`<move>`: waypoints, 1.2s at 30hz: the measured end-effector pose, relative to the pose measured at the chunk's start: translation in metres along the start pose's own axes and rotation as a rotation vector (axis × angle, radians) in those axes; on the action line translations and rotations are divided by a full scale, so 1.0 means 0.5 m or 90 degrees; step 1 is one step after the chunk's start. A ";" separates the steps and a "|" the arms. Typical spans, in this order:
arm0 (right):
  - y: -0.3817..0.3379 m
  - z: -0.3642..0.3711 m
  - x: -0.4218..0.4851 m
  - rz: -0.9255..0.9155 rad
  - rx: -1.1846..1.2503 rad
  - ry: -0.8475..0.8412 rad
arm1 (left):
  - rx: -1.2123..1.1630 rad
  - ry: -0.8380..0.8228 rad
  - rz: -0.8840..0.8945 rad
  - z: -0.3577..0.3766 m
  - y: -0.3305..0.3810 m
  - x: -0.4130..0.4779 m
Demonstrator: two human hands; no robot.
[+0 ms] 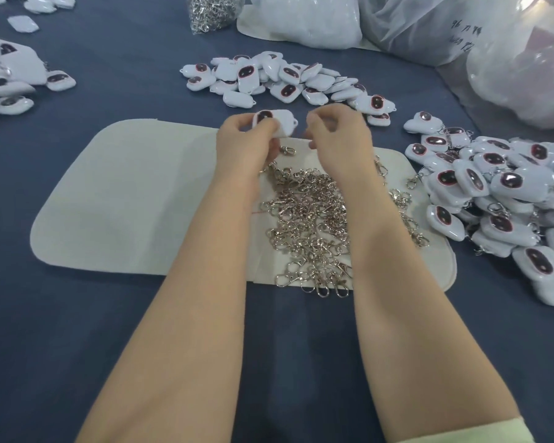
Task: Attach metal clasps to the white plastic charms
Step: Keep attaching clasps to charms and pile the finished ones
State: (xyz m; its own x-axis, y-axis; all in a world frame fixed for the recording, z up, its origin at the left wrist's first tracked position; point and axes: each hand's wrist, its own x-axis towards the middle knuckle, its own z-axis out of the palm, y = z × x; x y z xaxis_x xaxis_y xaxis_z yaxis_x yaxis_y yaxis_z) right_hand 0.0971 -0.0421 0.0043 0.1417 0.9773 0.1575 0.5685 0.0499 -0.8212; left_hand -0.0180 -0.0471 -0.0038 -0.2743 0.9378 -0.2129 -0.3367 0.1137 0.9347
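I see my left hand [247,137] raised over the far edge of the white mat [125,203], its fingers curled round one white charm [274,123], dark face up, small loop pointing right. My right hand [336,132] hovers over the same edge, just beside that loop, fingers curled. I cannot tell whether they pinch anything. The heap of metal clasps [311,219] lies on the mat's right half, between my forearms, and a single clasp [287,150] sits on the mat under my left hand. Beyond the mat's far edge lies a pile of bare charms [285,81]. Off the mat's right end lies a pile of clasped charms [499,193].
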 end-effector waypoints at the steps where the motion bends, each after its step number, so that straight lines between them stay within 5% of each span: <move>1: 0.004 0.003 0.001 -0.015 -0.076 -0.020 | -0.039 0.022 -0.006 -0.002 0.001 0.001; 7: 0.006 0.048 -0.007 -0.012 -0.346 -0.111 | -0.194 0.067 -0.006 -0.003 0.004 0.001; 14: 0.004 0.068 -0.008 -0.034 -0.327 -0.063 | -0.197 0.034 -0.020 0.002 0.000 -0.001; 21: 0.009 0.020 0.010 0.038 0.117 0.010 | -0.139 -0.030 -0.014 0.012 0.000 -0.003; 25: 0.005 -0.004 0.014 0.103 0.377 -0.045 | 0.048 -0.078 0.067 0.015 -0.006 -0.011; 36: -0.001 -0.010 0.010 0.076 0.354 -0.104 | 0.227 -0.095 0.134 0.021 -0.015 -0.009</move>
State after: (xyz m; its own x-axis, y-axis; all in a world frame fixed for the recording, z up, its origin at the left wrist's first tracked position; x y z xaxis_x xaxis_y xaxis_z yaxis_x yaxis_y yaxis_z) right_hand 0.1017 -0.0384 0.0081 0.0272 0.9996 -0.0047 0.0406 -0.0058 -0.9992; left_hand -0.0050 -0.0490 -0.0067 -0.1619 0.9868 0.0111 0.0524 -0.0027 0.9986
